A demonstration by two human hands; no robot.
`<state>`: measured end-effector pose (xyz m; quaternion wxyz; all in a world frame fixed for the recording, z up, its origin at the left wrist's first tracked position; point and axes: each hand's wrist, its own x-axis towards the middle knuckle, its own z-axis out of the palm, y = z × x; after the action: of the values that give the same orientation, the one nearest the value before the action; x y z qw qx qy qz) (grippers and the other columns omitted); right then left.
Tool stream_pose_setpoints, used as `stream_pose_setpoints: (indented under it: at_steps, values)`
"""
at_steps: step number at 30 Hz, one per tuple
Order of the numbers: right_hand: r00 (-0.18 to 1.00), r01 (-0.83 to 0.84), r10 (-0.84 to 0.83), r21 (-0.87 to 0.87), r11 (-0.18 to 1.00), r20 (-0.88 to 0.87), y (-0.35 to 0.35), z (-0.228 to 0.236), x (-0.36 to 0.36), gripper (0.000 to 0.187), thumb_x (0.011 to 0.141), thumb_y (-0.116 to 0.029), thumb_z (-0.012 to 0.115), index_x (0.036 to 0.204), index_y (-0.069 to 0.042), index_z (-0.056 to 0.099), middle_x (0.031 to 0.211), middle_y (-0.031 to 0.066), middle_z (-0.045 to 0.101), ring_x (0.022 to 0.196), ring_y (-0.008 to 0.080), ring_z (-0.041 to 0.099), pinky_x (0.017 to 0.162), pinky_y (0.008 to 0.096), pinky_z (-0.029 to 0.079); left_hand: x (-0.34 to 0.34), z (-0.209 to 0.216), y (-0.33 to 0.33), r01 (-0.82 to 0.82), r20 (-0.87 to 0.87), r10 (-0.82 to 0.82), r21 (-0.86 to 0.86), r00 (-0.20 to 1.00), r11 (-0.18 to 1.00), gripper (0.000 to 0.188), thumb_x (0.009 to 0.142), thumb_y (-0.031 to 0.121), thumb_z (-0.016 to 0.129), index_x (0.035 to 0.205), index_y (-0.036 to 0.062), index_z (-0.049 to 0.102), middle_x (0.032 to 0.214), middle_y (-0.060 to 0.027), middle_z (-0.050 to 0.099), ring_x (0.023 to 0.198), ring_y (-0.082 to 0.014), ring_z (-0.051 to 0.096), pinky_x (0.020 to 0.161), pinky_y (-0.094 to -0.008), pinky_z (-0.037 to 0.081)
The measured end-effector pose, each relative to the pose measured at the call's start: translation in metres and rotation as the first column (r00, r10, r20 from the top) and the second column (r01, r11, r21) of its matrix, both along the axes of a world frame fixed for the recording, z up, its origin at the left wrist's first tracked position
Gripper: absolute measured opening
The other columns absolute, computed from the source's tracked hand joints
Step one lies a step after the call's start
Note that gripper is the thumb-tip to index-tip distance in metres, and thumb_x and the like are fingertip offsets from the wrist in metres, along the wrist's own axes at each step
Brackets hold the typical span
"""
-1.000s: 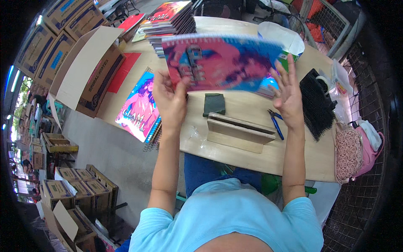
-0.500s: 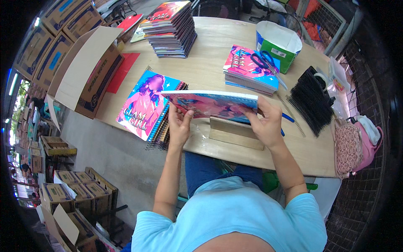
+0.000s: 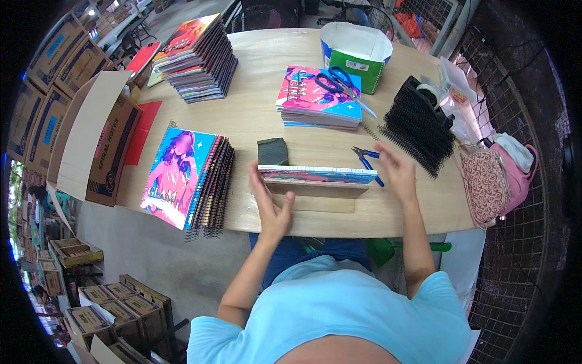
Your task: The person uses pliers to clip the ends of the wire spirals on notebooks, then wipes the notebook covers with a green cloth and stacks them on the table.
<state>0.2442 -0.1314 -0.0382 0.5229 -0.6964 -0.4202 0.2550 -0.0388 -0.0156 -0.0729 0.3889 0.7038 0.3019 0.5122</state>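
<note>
Pink-and-blue paper notebook [image 3: 321, 175] stands against a pale wooden holder [image 3: 321, 192], frame centre; a bump from the left hand [image 3: 270, 210], fingers wide, could tilt it. Right hand [image 3: 398, 172], centre right: fingers loosely apart, empty.

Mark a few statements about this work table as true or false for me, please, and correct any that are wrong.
1. The scissors lie on a pink-and-blue stack. True.
2. The left hand holds the pliers. False: the pliers lie on the table, and the left hand is at one end of a notebook.
3. The right hand is close to the pliers. True.
4. That notebook lies flat. False: it stands upright at the wooden stand.
5. The green box is closed. False: the green box is open at the top.
</note>
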Motion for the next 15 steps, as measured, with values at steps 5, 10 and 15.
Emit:
stream_pose_setpoints:
  at_steps: [5, 10, 15]
  values:
    - [0.469, 0.382, -0.053, -0.149, 0.912, 0.881, 0.065, -0.027, 0.047, 0.022, 0.083, -0.014, 0.068, 0.101, -0.002, 0.067, 0.103, 0.0163, 0.058, 0.102, 0.0329, 0.056, 0.085, 0.0442, 0.047, 0.028, 0.070, -0.035, -0.010, -0.176, 0.125, 0.542, 0.977, 0.840, 0.075, 0.084, 0.032, 0.072, 0.147, 0.0093, 0.037, 0.147, -0.0163, 0.033, 0.135, -0.0314, 0.036, 0.115, -0.0512, 0.018]
    - [0.739, 0.084, -0.126, 0.094, 0.992, 0.662, 0.035, 0.007, 0.063, 0.015, 0.084, -0.004, 0.064, 0.099, 0.001, 0.064, 0.097, 0.0144, 0.062, 0.088, 0.0305, 0.063, 0.074, 0.0400, 0.050, 0.065, 0.112, -0.028, 0.257, -0.483, 0.026, 0.510, 0.875, 0.821, 0.044, 0.080, 0.023, 0.072, 0.124, 0.0196, 0.064, 0.122, -0.0061, 0.059, 0.116, -0.0249, 0.054, 0.110, -0.0512, 0.025]
    - [0.909, -0.260, 0.197, 0.131, 0.957, 0.367, -0.013, 0.062, 0.023, 0.022, 0.083, 0.001, 0.063, 0.104, -0.002, 0.069, 0.090, 0.0126, 0.068, 0.079, 0.0238, 0.064, 0.073, 0.0316, 0.050, 0.083, 0.101, -0.021, 0.306, -0.447, -0.077, 0.468, 0.891, 0.829, 0.016, 0.081, 0.014, 0.071, 0.097, 0.0130, 0.067, 0.091, -0.0024, 0.064, 0.086, -0.0224, 0.062, 0.083, -0.0395, 0.044]
